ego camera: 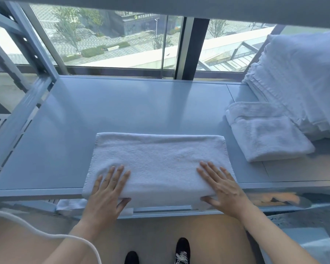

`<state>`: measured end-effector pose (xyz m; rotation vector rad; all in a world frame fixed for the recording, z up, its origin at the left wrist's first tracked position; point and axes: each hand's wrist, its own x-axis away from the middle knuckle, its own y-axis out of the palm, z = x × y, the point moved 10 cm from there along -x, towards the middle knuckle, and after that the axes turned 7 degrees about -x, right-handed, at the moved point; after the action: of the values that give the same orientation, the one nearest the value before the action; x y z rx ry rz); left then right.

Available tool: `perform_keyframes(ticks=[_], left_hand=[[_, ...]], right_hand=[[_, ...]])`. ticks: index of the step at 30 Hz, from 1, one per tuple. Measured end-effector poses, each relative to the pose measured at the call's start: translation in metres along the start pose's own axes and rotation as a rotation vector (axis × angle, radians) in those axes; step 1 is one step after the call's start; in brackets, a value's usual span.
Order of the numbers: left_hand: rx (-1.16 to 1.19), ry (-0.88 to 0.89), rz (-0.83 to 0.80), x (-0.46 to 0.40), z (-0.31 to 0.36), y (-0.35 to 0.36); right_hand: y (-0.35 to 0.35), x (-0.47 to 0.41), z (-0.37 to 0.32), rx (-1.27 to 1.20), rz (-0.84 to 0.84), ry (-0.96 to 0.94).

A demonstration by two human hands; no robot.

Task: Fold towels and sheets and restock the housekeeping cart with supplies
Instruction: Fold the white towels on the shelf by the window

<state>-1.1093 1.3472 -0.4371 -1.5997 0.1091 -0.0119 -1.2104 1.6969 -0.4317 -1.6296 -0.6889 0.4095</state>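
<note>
White terry towel (158, 164), folded to a rectangle, lies at the front edge of the blue-grey shelf (122, 103). Left hand (107, 189) and right hand (223, 185) press on its near corners, fingers flat, thumbs hooked under the front fold. Step in hand: folding. Next move likely calls for 1 further fold, then stacking beside the folded towel (265, 134).

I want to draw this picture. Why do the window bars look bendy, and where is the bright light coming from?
In the head view, the wide-angle lens bows the grey window frame and the blue metal shelf's edges; daylight comes through the glass, leaving a pale sheen on the shelf; the white folded terry towel under both hands stays sharp, lightly shaded.
</note>
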Motion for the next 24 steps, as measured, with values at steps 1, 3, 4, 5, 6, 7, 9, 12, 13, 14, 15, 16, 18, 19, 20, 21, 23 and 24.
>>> perform_keyframes(ticks=[1, 3, 4, 5, 6, 7, 9, 12, 13, 14, 15, 16, 18, 19, 20, 21, 23, 24], left_hand=[[-0.009, 0.016, 0.011, 0.001, -0.001, 0.001], [-0.017, 0.052, 0.047, 0.002, -0.004, 0.002], [-0.014, 0.068, 0.071, 0.002, -0.005, 0.001], [-0.009, 0.081, 0.097, 0.003, -0.006, -0.001], [-0.006, 0.092, 0.126, 0.003, -0.006, -0.003], [-0.007, 0.101, 0.157, 0.004, -0.006, -0.006], [-0.019, 0.122, 0.218, 0.007, -0.006, -0.014], [-0.036, 0.180, 0.288, 0.009, -0.005, -0.026], [-0.030, 0.202, 0.312, 0.009, -0.006, -0.031], [-0.016, 0.222, 0.330, 0.009, -0.007, -0.035], [0.002, 0.236, 0.340, 0.008, -0.009, -0.039], [0.022, 0.247, 0.345, 0.008, -0.011, -0.043], [0.062, 0.248, 0.348, 0.011, -0.018, -0.051], [0.076, 0.231, 0.346, 0.015, -0.021, -0.055], [0.087, 0.209, 0.348, 0.019, -0.024, -0.059], [0.093, 0.186, 0.357, 0.025, -0.026, -0.064], [0.118, 0.149, 0.389, 0.038, -0.028, -0.077], [0.129, 0.133, 0.409, 0.046, -0.028, -0.084]], right_hand=[[0.000, 0.002, 0.006, 0.016, -0.003, -0.001], [0.000, 0.002, 0.010, 0.043, 0.004, -0.029], [0.000, 0.001, 0.009, 0.058, 0.008, -0.045], [0.001, 0.000, 0.008, 0.073, 0.007, -0.055], [0.000, 0.000, 0.008, 0.089, 0.006, -0.057], [-0.001, 0.000, 0.008, 0.100, 0.005, -0.054], [-0.006, 0.002, 0.004, 0.096, 0.014, -0.044], [-0.016, 0.012, -0.011, 0.074, 0.098, -0.059], [-0.020, 0.015, -0.016, 0.070, 0.138, -0.064], [-0.025, 0.019, -0.021, 0.061, 0.173, -0.057], [-0.031, 0.023, -0.025, 0.045, 0.206, -0.040], [-0.037, 0.027, -0.029, 0.026, 0.240, -0.022], [-0.051, 0.036, -0.039, 0.015, 0.305, 0.006], [-0.057, 0.042, -0.045, 0.027, 0.330, 0.017], [-0.061, 0.049, -0.052, 0.040, 0.344, 0.026], [-0.065, 0.055, -0.058, 0.049, 0.347, 0.030], [-0.074, 0.067, -0.066, 0.044, 0.353, 0.038], [-0.080, 0.072, -0.067, 0.032, 0.368, 0.045]])
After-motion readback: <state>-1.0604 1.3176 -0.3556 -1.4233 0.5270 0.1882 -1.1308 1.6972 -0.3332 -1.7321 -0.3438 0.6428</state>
